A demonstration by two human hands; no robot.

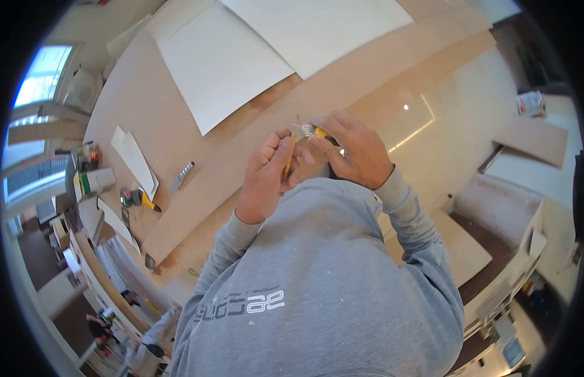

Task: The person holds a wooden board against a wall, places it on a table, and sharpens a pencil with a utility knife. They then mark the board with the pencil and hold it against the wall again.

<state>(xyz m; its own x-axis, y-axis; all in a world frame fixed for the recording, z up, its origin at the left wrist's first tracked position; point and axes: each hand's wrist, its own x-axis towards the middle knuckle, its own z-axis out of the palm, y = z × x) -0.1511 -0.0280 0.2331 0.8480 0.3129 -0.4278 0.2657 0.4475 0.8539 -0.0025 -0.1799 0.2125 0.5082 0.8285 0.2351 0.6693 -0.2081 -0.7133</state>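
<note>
My left hand (267, 173) is closed around a yellow pencil (289, 157), which points up toward the other hand. Between the fingers of my right hand (356, 149) is a utility knife (308, 131) with a silvery head and a yellow and black body. Its metal end is close to the pencil's upper tip; whether they touch cannot be made out. Both hands are above the board in front of my grey sweatshirt (317, 251). The fingers hide part of the pencil and most of the knife's body.
White sheets (223, 69) lie on the large brown board (210, 163). To the left are a grey-handled bladed tool (182, 178), a yellow and black tool (140, 199), narrow white offcuts (133, 157) and a tin (94, 181). A glossy panel (443, 119) extends to the right.
</note>
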